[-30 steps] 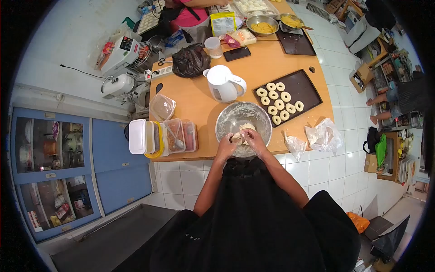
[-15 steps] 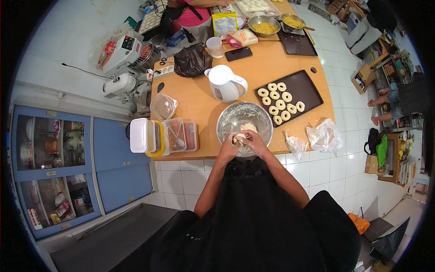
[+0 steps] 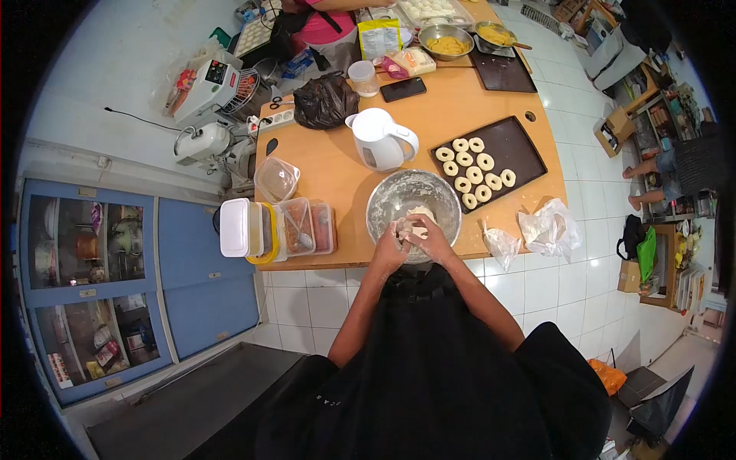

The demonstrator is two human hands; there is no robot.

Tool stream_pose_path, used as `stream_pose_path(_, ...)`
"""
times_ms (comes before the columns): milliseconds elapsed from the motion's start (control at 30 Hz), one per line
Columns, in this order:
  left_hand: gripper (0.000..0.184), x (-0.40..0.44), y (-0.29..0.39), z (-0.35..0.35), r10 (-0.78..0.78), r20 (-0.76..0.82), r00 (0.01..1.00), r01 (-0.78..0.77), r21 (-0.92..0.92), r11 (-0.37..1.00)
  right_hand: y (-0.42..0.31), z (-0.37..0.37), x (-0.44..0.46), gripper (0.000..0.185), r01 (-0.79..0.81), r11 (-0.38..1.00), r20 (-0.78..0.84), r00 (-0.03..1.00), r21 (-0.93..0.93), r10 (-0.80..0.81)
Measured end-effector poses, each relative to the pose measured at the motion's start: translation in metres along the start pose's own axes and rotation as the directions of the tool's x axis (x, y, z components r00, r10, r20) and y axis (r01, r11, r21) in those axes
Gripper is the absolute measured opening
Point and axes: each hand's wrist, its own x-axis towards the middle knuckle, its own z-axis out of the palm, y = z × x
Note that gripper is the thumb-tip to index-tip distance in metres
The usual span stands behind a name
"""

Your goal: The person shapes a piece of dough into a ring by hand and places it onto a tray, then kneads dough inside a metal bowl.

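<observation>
My left hand (image 3: 392, 244) and my right hand (image 3: 433, 241) meet over the near side of a floury metal bowl (image 3: 386, 198). Their fingers curl toward each other around a small piece of dough (image 3: 417, 230), mostly hidden by the fingers. More pale dough (image 3: 422, 211) lies in the bowl just beyond my fingertips. Flour whitens both hands. To the right of the bowl, a dark baking tray (image 3: 515, 146) carries several ring-shaped pieces of dough (image 3: 474, 175) on its left half.
A white electric kettle (image 3: 375, 138) stands behind the bowl. Plastic containers (image 3: 294, 228) sit on the left, and floury plastic bags (image 3: 550, 230) at the right edge. Farther back are a black bag (image 3: 326, 102), a phone (image 3: 403, 90) and a metal bowl (image 3: 446, 30). Another person (image 3: 322, 27) stands across the table.
My fingers have shifted around the small dough piece, which now shows less between them. Both hands stay over the bowl.
</observation>
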Motion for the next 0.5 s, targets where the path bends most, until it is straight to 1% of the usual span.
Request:
stream_pose_path(33, 0.056, 0.000, 0.005, -0.002, 0.019, 0.027, 0.999, -0.019, -0.008, 1.000, 0.008, 0.000, 0.002, 0.031, -0.030, 0.998, 0.040, 0.999, 0.052, 0.028)
stream_pose_path(100, 0.058, -0.001, 0.018, -0.009, -0.107, 0.061, 0.992, 0.109, -0.039, 0.993, 0.018, 0.000, 0.006, 0.029, -0.093, 0.984, 0.122, 0.990, 0.152, 0.075)
stream_pose_path(133, 0.059, 0.000, 0.023, -0.012, -0.168, 0.080, 0.982, 0.173, -0.050, 0.984, 0.020, -0.001, 0.006, 0.029, -0.108, 0.979, 0.127, 0.988, 0.171, 0.087)
stream_pose_path(200, 0.062, 0.001, 0.014, -0.009, -0.135, 0.084, 0.987, 0.148, -0.171, 0.974, 0.024, -0.001, 0.004, 0.028, -0.143, 0.968, 0.133, 0.984, 0.209, 0.116)
stream_pose_path(233, 0.064, 0.002, 0.007, -0.006, -0.119, 0.084, 0.989, 0.135, -0.233, 0.963, 0.026, 0.000, 0.002, 0.027, -0.173, 0.950, 0.124, 0.982, 0.259, 0.145)
stream_pose_path(300, 0.067, 0.000, -0.001, -0.004, -0.082, 0.086, 0.993, 0.093, -0.135, 0.987, 0.027, 0.003, 0.000, 0.025, -0.227, 0.907, 0.116, 0.973, 0.355, 0.199)
stream_pose_path(333, 0.068, 0.000, -0.003, -0.005, -0.063, 0.087, 0.994, 0.070, -0.084, 0.994, 0.028, 0.003, 0.001, 0.025, -0.228, 0.916, 0.112, 0.973, 0.330, 0.201)
stream_pose_path(400, 0.072, 0.002, -0.004, -0.008, -0.040, 0.087, 0.995, 0.046, -0.065, 0.997, 0.025, 0.001, 0.000, 0.025, -0.230, 0.931, 0.099, 0.973, 0.282, 0.210)
stream_pose_path(500, 0.076, 0.003, 0.000, -0.008, -0.048, 0.130, 0.990, 0.057, -0.066, 0.996, 0.015, 0.003, -0.001, 0.026, -0.115, 0.930, 0.018, 0.993, 0.350, 0.117)
